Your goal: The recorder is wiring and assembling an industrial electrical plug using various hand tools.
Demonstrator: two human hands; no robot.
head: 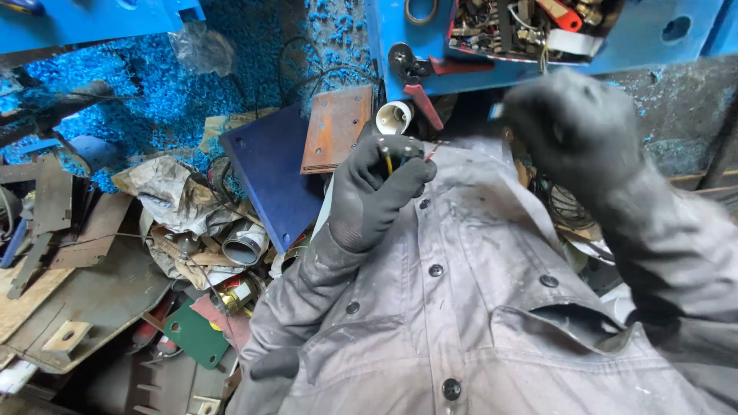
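We see our left hand (377, 196) clenched around a cable (390, 159) at center, scrap crowding nine o'clock, our blurred right hand (573, 127), grip unclear, below the parts-filled blue tray (653, 38) at one o'clock.

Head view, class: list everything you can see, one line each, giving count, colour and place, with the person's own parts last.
Wires: a few, yellow, dark and red-tipped, sticking out of the left fist.
Blue plate: one, dark blue, centre, tilted on the clutter.
Rusty plate: one, brown with holes, right of the blue plate.
White tube: one, open end, above the fist.
Grey pipe: one, below the blue plate.
Green plate: one, lower left.
Parts tray: one, mixed metal bits, top right on the blue frame.
Blue granules: many, upper left ground.
Coat: one, grey, buttoned, bottom.
Left hand: dark glove, closed on the wires.
Right hand: dark glove, blurred, upper right; contents unclear.
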